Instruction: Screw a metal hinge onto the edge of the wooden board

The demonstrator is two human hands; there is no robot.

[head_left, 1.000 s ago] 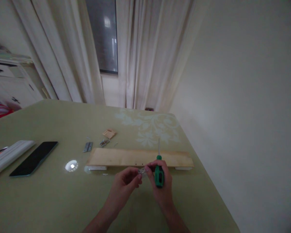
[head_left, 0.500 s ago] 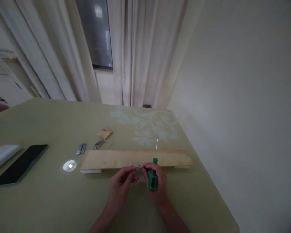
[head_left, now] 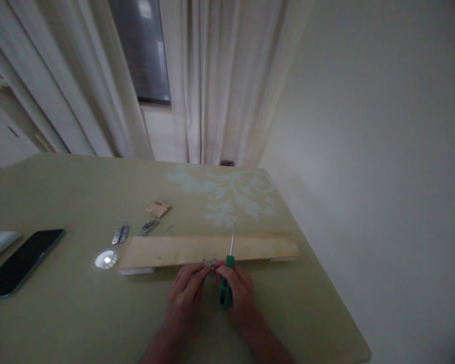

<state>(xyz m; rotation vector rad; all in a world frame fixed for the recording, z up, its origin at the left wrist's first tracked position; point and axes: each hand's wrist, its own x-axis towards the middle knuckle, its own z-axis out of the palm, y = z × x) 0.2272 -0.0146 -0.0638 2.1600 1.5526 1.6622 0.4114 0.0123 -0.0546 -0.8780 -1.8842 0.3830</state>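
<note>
- Left hand (head_left: 185,296), at the lower centre of the frame: its fingers are drawn together, pinching a small metal piece (head_left: 211,262) at the near edge of the board.
- Right hand (head_left: 238,293), just right of it: fingers closed around the green handle of a screwdriver (head_left: 225,290), with the fingertips also at the metal piece, close to the left ones.
- The screwdriver's shaft points up the frame, crossing over the board, its tip towards the upper part of the counter (head_left: 79,323).
- The metal piece sits at the centre of the frame, a little below the middle; it looks like a hinge, though it is too small and partly covered to be certain.
- The wooden board (head_left: 182,248) lies crosswise through the centre, raised on a white block (head_left: 136,271) near its left end and another white block (head_left: 282,260) near its right end.
- Left of the board's far corner lies a metal hinge (head_left: 120,234); beside it, behind the board, a small heap of metal parts (head_left: 150,226).
- Above that heap lies a small flat piece of wood (head_left: 158,208).
- A dark phone (head_left: 23,263) lies at the left of the frame, next to a white object (head_left: 0,243) cut by the edge.
- Pale curtains (head_left: 227,76) hang across the top.
</note>
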